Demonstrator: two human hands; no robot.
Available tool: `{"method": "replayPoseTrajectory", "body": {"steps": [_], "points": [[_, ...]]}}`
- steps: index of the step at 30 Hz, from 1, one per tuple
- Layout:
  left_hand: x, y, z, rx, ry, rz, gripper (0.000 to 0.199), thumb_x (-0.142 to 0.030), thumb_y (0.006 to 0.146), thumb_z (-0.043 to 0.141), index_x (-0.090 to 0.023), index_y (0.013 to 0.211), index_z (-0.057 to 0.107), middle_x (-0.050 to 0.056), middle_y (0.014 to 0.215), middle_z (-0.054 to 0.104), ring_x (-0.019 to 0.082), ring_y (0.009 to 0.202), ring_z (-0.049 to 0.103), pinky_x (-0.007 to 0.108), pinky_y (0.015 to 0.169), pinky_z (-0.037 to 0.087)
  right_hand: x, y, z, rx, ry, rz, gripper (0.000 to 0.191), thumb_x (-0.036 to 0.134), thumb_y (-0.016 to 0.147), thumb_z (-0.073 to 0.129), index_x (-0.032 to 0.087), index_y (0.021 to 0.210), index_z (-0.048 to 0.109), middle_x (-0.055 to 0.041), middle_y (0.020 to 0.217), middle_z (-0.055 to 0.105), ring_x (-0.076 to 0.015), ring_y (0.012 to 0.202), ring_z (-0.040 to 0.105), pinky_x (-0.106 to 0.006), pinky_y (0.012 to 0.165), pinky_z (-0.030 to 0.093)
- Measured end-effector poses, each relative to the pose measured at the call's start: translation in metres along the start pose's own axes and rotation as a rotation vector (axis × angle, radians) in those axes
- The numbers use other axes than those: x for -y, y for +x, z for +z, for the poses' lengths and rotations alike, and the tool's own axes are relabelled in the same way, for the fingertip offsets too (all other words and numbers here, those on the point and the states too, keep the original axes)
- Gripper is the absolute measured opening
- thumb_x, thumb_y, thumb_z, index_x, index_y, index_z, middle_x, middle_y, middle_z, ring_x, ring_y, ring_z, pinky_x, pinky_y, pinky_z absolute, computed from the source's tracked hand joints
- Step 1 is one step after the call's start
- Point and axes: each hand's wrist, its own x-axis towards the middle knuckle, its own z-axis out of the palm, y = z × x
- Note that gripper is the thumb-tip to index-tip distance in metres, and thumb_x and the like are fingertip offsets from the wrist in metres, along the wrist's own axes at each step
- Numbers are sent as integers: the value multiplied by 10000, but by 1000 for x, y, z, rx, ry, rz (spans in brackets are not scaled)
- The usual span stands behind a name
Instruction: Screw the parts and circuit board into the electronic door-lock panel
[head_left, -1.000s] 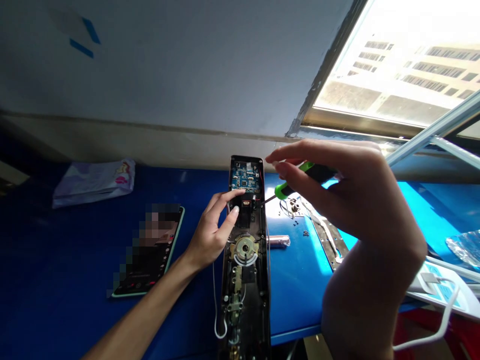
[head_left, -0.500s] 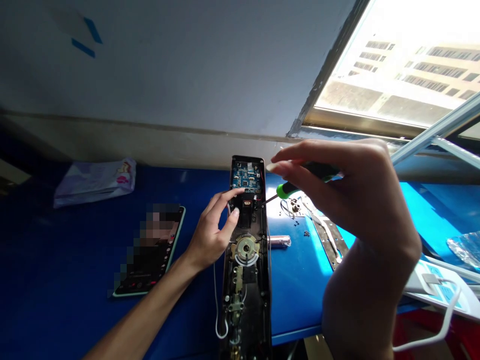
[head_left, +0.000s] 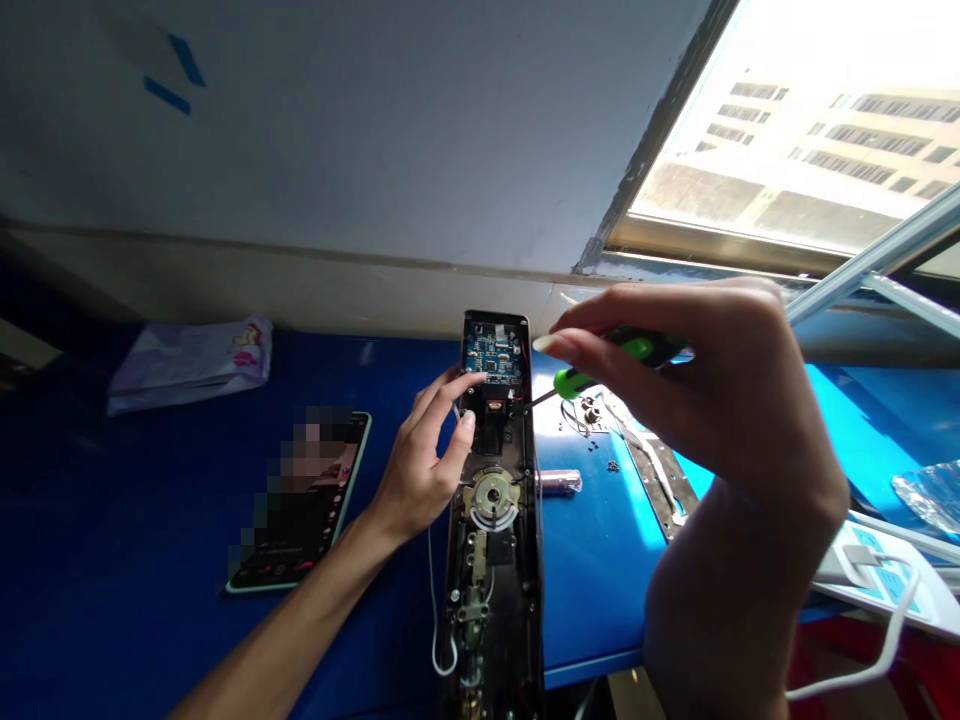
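A long black door-lock panel (head_left: 501, 560) lies open on the blue table, its far end toward the wall. Inside it are a blue circuit board (head_left: 493, 352) and a round metal disc (head_left: 493, 497). My left hand (head_left: 424, 462) rests over the panel's left edge, fingers apart, the index fingertip at the board's near edge and the thumb beside a black part below. A black and green screwdriver (head_left: 574, 382) is in my right hand (head_left: 697, 370), held between thumb and fingers. Its tip meets the panel near the right edge, just below the board. The exact screw is too small to see.
Left of the panel lies a phone (head_left: 300, 510); farther back is a plastic packet (head_left: 191, 365). On the right are small screws (head_left: 613, 466), a wrapped cylinder (head_left: 561, 482), a dark plate with white cable (head_left: 660, 475) and a power strip (head_left: 892, 580). A white wire (head_left: 433, 610) hangs beside the panel.
The screwdriver has turned in my right hand, so a green patch now shows on its handle. Its tip stays in the same spot. My left hand has barely shifted.
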Motion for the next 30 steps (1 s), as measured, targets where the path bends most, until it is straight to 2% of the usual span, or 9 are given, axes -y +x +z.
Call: {"method": "replayPoseTrajectory", "body": {"steps": [3,7,9,13,17,21,25,27,30], "points": [[-1,0,-1,14,6,-6,399,-330,1070,439,-257,1446,551,85,1562,550,250,1500,471,498,1276,366,0,-1,-2,20,18,-17,132,279,980,675,213,997,788,0,869,792,-109,670,666,-278,623,526],[-3,-2,-1,11,9,-18,403,-340,1076,419,-262,1448,555,93,1649,448,262,1557,395,534,1297,328,3,-3,-7,80,52,-31,325,157,925,612,200,1233,708,-42,1037,780,-164,876,721,-299,717,588],[-4,-2,-1,-2,21,-21,393,-338,1073,435,-268,1436,568,89,1693,377,272,1581,353,544,1303,312,3,-2,-7,80,59,-44,325,155,894,626,196,1207,705,-51,1052,769,-177,907,718,-314,753,593],[-7,-2,-2,-31,55,3,372,-315,1062,472,-271,1416,578,89,1690,371,277,1571,370,556,1301,312,2,1,-2,-9,27,-6,113,284,921,730,203,998,745,-19,880,757,-132,703,670,-298,635,535],[-7,-1,-2,-42,74,31,354,-294,1056,478,-264,1391,586,93,1642,432,282,1537,422,562,1291,338,-1,2,1,-10,17,0,261,416,966,711,209,811,748,31,671,684,-86,582,581,-264,526,434],[-8,-1,-2,-42,69,26,351,-289,1052,477,-272,1384,590,86,1618,459,286,1515,453,557,1279,366,-2,-1,-3,22,-7,-17,144,288,994,654,201,1006,768,6,842,770,-110,691,673,-272,613,510],[-9,-1,-2,-51,55,23,349,-281,1049,477,-277,1379,592,81,1617,457,283,1517,448,558,1283,358,0,-3,-8,66,33,-32,339,160,935,611,217,1262,681,-31,1020,779,-174,887,733,-322,771,590],[-9,-1,-2,-51,60,21,349,-283,1048,480,-271,1378,593,86,1623,446,282,1518,445,559,1283,356,1,-3,-7,77,52,-36,361,150,909,625,222,1261,668,-40,1078,768,-186,957,728,-328,817,599],[-10,-2,-2,-48,72,26,358,-300,1035,507,-266,1381,592,98,1631,431,291,1526,429,580,1282,342,1,-2,-3,15,19,-18,178,280,941,696,216,1104,724,-17,934,763,-149,770,702,-308,694,576]]}}
